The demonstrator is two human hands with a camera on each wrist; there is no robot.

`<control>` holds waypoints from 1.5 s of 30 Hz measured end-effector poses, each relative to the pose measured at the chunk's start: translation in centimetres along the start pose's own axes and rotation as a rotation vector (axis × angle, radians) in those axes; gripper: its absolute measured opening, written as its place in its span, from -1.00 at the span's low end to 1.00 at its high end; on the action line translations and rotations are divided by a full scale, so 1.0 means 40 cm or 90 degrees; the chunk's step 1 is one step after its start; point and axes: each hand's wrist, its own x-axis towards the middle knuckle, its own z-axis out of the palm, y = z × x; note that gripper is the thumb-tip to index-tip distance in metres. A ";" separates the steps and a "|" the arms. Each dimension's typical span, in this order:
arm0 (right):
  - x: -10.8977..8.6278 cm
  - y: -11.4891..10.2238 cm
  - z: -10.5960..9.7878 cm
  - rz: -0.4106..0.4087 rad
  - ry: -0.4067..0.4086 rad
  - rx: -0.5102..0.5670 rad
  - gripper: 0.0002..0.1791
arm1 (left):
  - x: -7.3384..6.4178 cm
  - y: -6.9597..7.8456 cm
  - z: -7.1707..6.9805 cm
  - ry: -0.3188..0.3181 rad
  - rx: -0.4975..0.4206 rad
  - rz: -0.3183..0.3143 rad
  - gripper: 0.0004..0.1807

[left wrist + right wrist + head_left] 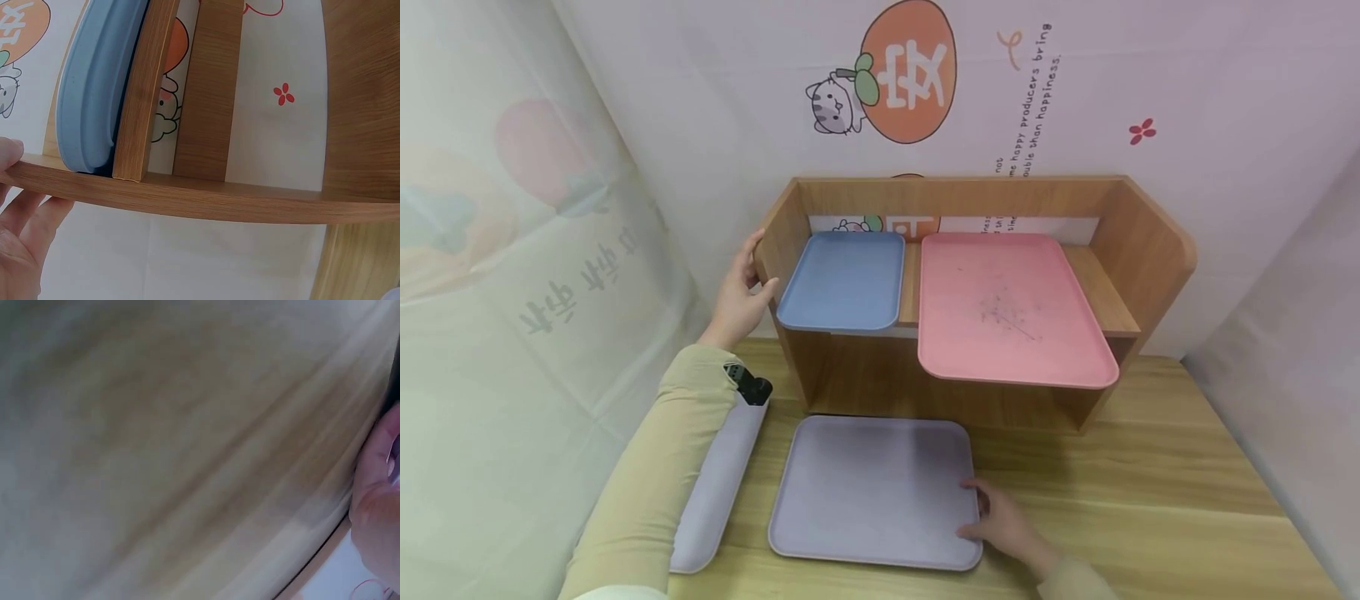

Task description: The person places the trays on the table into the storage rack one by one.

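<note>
A wooden desktop shelf (951, 198) stands at the back of the table. My left hand (741, 292) grips its left side panel, thumb on the inner side and fingers outside, as the left wrist view (28, 234) also shows. On the shelf board lie a small blue tray (844, 282) at left and a larger pink tray (1000, 308) with a faint plant print, jutting past the front edge. A lilac tray (872, 492) lies on the table before the shelf. My right hand (1003, 525) holds its right edge; in the right wrist view that hand is partly cut off.
Left of the lilac tray, another long lilac tray-like object (718, 492) lies partly behind my left forearm. The wooden table (1180, 500) extends to the right. Printed cloth (737, 100) hangs behind and at both sides.
</note>
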 end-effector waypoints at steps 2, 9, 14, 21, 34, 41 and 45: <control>0.003 0.011 -0.002 0.008 -0.012 0.034 -0.25 | 0.001 0.001 0.000 0.000 0.001 -0.001 -0.18; 0.010 0.034 -0.041 0.007 -0.197 0.295 -0.26 | -0.001 -0.001 -0.001 -0.003 -0.009 -0.005 -0.18; 0.017 0.051 -0.051 0.063 -0.254 0.393 -0.24 | -0.002 -0.001 -0.001 -0.002 -0.003 -0.005 -0.18; 0.023 0.069 -0.056 0.079 -0.288 0.481 -0.23 | -0.001 -0.004 -0.001 0.002 0.004 -0.008 -0.18; 0.011 0.102 -0.094 0.076 -0.299 0.497 -0.19 | 0.002 0.003 0.000 -0.001 0.001 -0.013 -0.18; -0.003 0.139 -0.122 0.035 -0.326 0.531 -0.29 | 0.005 -0.005 0.000 0.000 -0.005 0.000 -0.19; -0.010 0.149 -0.138 0.009 -0.348 0.570 -0.37 | 0.004 -0.003 0.000 0.001 -0.010 0.004 -0.19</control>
